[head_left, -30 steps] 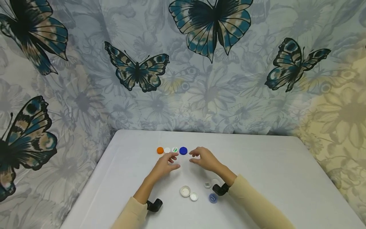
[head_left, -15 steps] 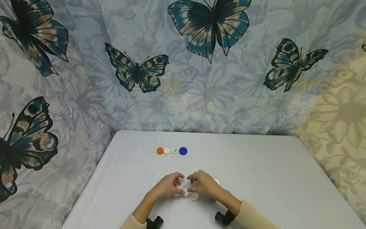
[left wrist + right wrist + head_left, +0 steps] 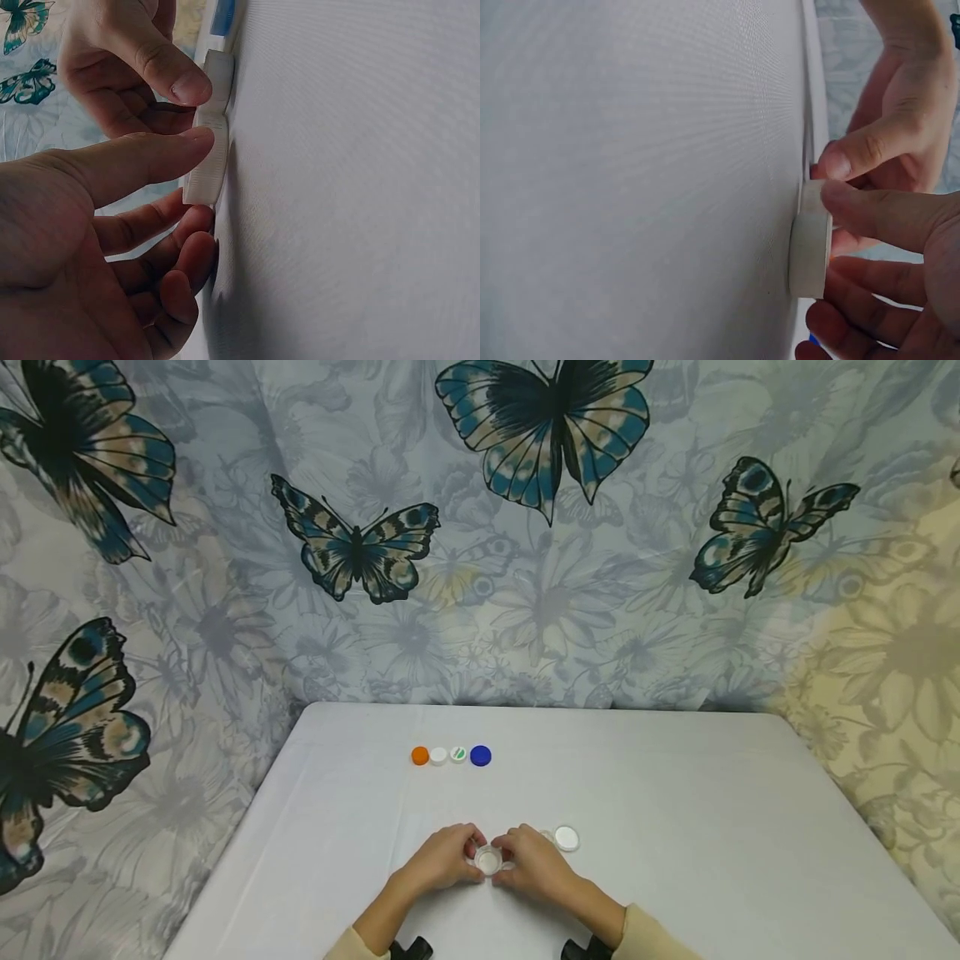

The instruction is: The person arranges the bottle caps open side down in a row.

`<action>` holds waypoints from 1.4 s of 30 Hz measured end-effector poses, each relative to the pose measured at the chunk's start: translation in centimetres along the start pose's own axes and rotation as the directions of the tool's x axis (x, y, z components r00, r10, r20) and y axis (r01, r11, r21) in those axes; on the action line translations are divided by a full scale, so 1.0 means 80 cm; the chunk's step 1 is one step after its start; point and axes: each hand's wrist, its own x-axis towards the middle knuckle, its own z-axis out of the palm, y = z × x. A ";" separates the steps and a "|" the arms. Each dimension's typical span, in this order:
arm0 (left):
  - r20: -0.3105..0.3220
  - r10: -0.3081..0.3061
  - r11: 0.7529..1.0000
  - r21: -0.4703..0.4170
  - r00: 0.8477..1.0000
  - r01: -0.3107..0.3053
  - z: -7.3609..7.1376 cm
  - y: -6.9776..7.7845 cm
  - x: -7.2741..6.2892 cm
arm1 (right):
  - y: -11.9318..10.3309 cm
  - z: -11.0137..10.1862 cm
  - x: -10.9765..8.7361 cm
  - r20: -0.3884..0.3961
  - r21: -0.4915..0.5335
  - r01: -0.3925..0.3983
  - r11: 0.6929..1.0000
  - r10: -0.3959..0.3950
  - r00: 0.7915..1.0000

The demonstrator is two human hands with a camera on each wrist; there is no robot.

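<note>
A white ribbed bottle cap (image 3: 488,861) lies on the table between my two hands, its hollow side up. My left hand (image 3: 446,860) pinches it from the left; in the left wrist view the thumb (image 3: 199,142) presses along its ribbed side. From the right, my right hand (image 3: 534,864) grips its edge with thumb and forefinger. A smaller white cap (image 3: 808,259) sits against it under my right hand, mostly hidden in the head view. Another white cap (image 3: 566,838) lies just beyond the right hand. A blue cap (image 3: 223,16) shows past the fingers in the left wrist view.
Farther back is a row of caps: orange (image 3: 420,756), white (image 3: 438,756), white with a green mark (image 3: 458,755) and dark blue (image 3: 481,756). The white table (image 3: 675,793) ends at a butterfly-patterned cloth (image 3: 555,610). Black wrist cameras sit near the cuffs.
Both hands have come back from beside the dark blue cap to the near white caps and closed around the larger one. The back row stays in place.
</note>
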 end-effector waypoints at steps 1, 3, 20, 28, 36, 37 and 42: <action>-0.001 -0.006 1.000 -0.003 1.000 0.006 0.001 0.001 0.000 | -0.001 0.000 0.000 -0.001 0.000 -0.001 1.000 0.001 1.000; -0.004 -0.013 1.000 -0.003 1.000 0.013 0.001 0.002 -0.001 | -0.003 0.000 -0.001 0.000 0.002 -0.005 1.000 0.005 1.000; 0.000 0.013 0.999 -0.042 1.000 -0.013 -0.003 0.000 0.000 | -0.006 0.000 0.005 -0.021 -0.032 -0.020 0.999 0.019 1.000; -0.006 0.050 0.991 -0.121 0.999 -0.051 -0.013 0.002 0.014 | 0.007 -0.020 0.011 -0.060 0.067 0.024 0.997 -0.020 0.998; -0.066 0.091 0.982 -0.160 0.994 -0.100 -0.023 0.008 0.029 | 0.024 -0.041 0.020 -0.077 0.197 0.004 0.980 0.011 0.997; -0.082 0.099 0.980 -0.165 0.992 -0.111 -0.023 0.009 0.031 | 0.027 -0.043 0.020 -0.085 0.212 0.011 0.977 0.007 0.996; -0.191 0.150 0.965 -0.187 0.970 -0.186 -0.026 0.021 0.039 | 0.037 -0.062 0.023 -0.151 0.276 0.065 0.959 -0.024 0.988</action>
